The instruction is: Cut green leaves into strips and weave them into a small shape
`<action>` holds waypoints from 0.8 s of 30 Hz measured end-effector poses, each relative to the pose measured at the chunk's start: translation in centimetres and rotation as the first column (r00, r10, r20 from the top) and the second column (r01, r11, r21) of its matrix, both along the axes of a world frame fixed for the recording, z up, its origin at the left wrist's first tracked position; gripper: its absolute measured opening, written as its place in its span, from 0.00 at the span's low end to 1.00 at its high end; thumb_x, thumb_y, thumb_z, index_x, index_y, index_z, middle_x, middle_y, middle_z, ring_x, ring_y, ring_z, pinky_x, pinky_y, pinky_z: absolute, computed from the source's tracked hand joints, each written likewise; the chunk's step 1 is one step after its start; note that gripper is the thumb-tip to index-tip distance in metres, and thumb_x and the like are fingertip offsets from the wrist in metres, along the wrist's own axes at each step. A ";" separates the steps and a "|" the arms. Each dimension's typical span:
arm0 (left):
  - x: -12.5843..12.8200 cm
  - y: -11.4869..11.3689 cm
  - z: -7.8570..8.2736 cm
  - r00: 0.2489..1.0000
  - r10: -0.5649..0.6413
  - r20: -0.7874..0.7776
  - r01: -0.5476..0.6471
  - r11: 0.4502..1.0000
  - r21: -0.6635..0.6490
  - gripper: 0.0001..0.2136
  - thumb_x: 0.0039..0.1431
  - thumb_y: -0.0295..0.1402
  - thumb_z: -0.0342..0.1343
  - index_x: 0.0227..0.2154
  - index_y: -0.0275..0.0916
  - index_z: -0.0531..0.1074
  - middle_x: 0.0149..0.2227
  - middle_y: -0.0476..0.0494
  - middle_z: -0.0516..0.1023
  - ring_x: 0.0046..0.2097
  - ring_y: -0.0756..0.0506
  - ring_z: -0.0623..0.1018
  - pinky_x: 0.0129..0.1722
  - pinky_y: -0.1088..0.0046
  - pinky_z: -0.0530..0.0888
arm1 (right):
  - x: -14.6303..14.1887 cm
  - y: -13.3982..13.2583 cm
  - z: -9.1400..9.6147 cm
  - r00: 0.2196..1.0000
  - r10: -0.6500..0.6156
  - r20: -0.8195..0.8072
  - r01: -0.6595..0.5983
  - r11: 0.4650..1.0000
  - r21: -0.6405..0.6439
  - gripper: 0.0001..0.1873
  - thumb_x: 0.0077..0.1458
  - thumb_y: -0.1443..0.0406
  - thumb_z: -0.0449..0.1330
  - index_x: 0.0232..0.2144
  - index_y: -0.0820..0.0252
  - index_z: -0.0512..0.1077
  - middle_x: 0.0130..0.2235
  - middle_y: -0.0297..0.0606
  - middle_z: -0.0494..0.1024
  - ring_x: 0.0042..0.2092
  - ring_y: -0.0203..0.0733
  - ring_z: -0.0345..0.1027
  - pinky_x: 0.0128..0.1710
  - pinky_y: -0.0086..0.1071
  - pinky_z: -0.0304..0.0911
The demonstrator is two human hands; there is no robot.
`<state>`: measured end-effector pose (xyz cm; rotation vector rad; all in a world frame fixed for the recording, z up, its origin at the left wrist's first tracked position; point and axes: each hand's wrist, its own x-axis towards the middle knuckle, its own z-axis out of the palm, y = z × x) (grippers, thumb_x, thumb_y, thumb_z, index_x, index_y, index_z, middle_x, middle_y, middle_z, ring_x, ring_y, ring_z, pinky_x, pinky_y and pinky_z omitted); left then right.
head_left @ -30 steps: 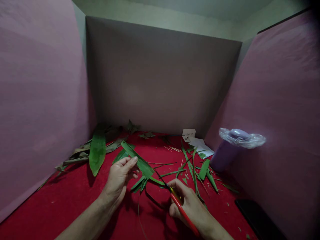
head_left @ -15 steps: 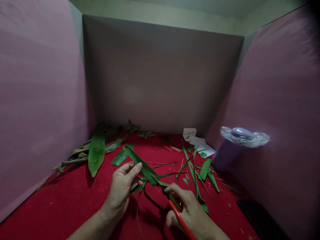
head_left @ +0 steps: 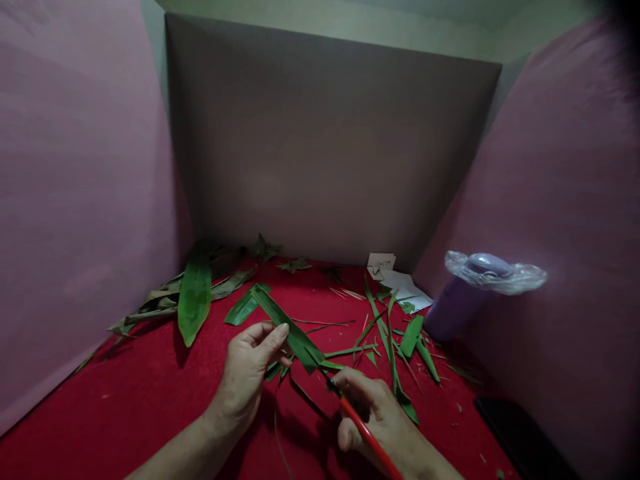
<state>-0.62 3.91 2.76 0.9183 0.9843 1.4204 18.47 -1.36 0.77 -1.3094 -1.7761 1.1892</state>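
My left hand [head_left: 250,377] pinches a long green leaf strip [head_left: 287,328] between thumb and fingers and holds it slanted above the red cloth [head_left: 145,393]. My right hand [head_left: 373,417] is closed round a red-handled cutter [head_left: 370,437], gripped like a pen. The cutter's dark tip touches the lower end of the strip, just right of my left fingers. Thin cut slivers hang and lie under the strip.
Whole green and dried leaves [head_left: 195,297] lie at the back left. Cut leaf scraps [head_left: 395,340] and white paper [head_left: 395,277] litter the right side. A purple hand-held fan [head_left: 470,287] stands at the right, a black phone [head_left: 520,440] lies at the near right corner. Pink and grey boards wall the space.
The cutter tip has crept up along the leaf strip toward my left fingers. My left hand has shifted slightly right and down with the strip.
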 end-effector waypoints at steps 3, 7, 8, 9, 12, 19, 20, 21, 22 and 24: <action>0.1 0.0 0.1 1.000 0.018 0.009 -0.018 1.000 0.010 0.10 0.43 0.34 0.63 0.19 0.34 0.69 0.19 0.54 0.68 0.21 0.54 0.69 0.21 0.79 0.70 | 0.1 0.0 -0.4 1.000 0.014 -0.025 -0.014 1.000 0.012 0.10 0.45 0.64 0.61 0.30 0.58 0.63 0.20 0.25 0.59 0.24 0.31 0.47 0.22 0.26 0.44; 0.2 -0.2 0.2 1.000 0.014 0.001 -0.014 1.000 0.009 0.10 0.43 0.34 0.63 0.19 0.34 0.69 0.19 0.53 0.68 0.22 0.53 0.69 0.21 0.78 0.72 | 0.2 -0.1 -0.5 0.998 0.043 -0.049 -0.041 0.999 0.031 0.13 0.45 0.59 0.61 0.30 0.58 0.62 0.20 0.25 0.58 0.24 0.32 0.46 0.23 0.26 0.45; 0.2 -0.2 0.2 1.000 0.012 -0.004 -0.012 1.000 0.008 0.10 0.44 0.34 0.63 0.19 0.34 0.70 0.19 0.53 0.68 0.22 0.53 0.69 0.22 0.77 0.72 | 0.2 -0.1 -0.4 0.997 0.048 -0.058 -0.046 0.999 0.028 0.14 0.45 0.58 0.61 0.30 0.58 0.62 0.20 0.25 0.57 0.24 0.32 0.45 0.23 0.26 0.45; 0.2 -0.2 0.2 1.000 0.012 -0.009 -0.012 1.000 0.007 0.10 0.44 0.35 0.63 0.19 0.34 0.70 0.19 0.53 0.68 0.22 0.53 0.69 0.21 0.77 0.72 | 0.2 -0.1 -0.4 0.996 0.051 -0.067 -0.050 0.998 0.023 0.14 0.44 0.58 0.62 0.30 0.58 0.62 0.20 0.25 0.56 0.24 0.32 0.45 0.23 0.26 0.45; 0.2 -0.2 0.2 1.000 0.005 -0.023 -0.004 1.000 0.009 0.10 0.44 0.35 0.62 0.19 0.34 0.70 0.19 0.52 0.69 0.22 0.52 0.69 0.22 0.77 0.72 | 0.1 -0.1 -0.2 0.997 0.041 -0.070 -0.040 0.999 0.017 0.15 0.43 0.58 0.63 0.29 0.58 0.62 0.21 0.25 0.55 0.24 0.32 0.44 0.23 0.26 0.45; 0.1 -0.2 0.1 0.999 -0.013 -0.040 0.013 1.000 0.015 0.10 0.44 0.35 0.62 0.20 0.34 0.71 0.19 0.51 0.70 0.22 0.52 0.70 0.22 0.77 0.72 | 0.0 0.0 -0.3 0.997 0.019 -0.074 -0.021 1.000 -0.023 0.15 0.41 0.65 0.63 0.31 0.59 0.61 0.19 0.24 0.59 0.24 0.31 0.45 0.22 0.25 0.44; 0.1 -0.1 0.1 0.999 -0.013 -0.044 0.013 1.000 0.015 0.10 0.44 0.36 0.62 0.20 0.34 0.71 0.19 0.51 0.70 0.22 0.52 0.70 0.22 0.77 0.72 | 0.0 0.0 -0.2 0.997 0.009 -0.070 -0.011 1.000 -0.027 0.14 0.41 0.66 0.62 0.31 0.59 0.61 0.19 0.24 0.59 0.24 0.31 0.45 0.22 0.25 0.44; 0.1 -0.1 0.1 0.999 -0.013 -0.047 0.014 1.000 0.015 0.10 0.44 0.36 0.62 0.20 0.34 0.71 0.20 0.51 0.70 0.22 0.52 0.70 0.22 0.77 0.72 | 0.0 0.0 -0.2 0.998 0.005 -0.068 -0.007 0.999 -0.033 0.14 0.41 0.67 0.62 0.31 0.59 0.61 0.19 0.24 0.59 0.23 0.31 0.44 0.22 0.25 0.43; 0.1 -0.1 0.1 0.999 -0.014 -0.051 0.014 1.000 0.016 0.10 0.44 0.36 0.62 0.20 0.34 0.71 0.20 0.50 0.70 0.22 0.52 0.70 0.22 0.77 0.72 | 0.0 0.0 -0.1 0.997 0.006 -0.073 -0.009 0.999 -0.040 0.13 0.41 0.68 0.62 0.30 0.59 0.61 0.19 0.23 0.59 0.23 0.31 0.44 0.22 0.25 0.43; 0.1 -0.1 0.1 0.998 -0.017 -0.058 0.018 1.000 0.017 0.10 0.45 0.36 0.62 0.20 0.34 0.71 0.20 0.50 0.71 0.22 0.52 0.71 0.22 0.77 0.72 | 0.0 0.0 0.0 0.995 0.017 -0.099 -0.022 0.998 -0.053 0.14 0.40 0.67 0.63 0.29 0.59 0.61 0.18 0.23 0.58 0.23 0.31 0.43 0.21 0.25 0.41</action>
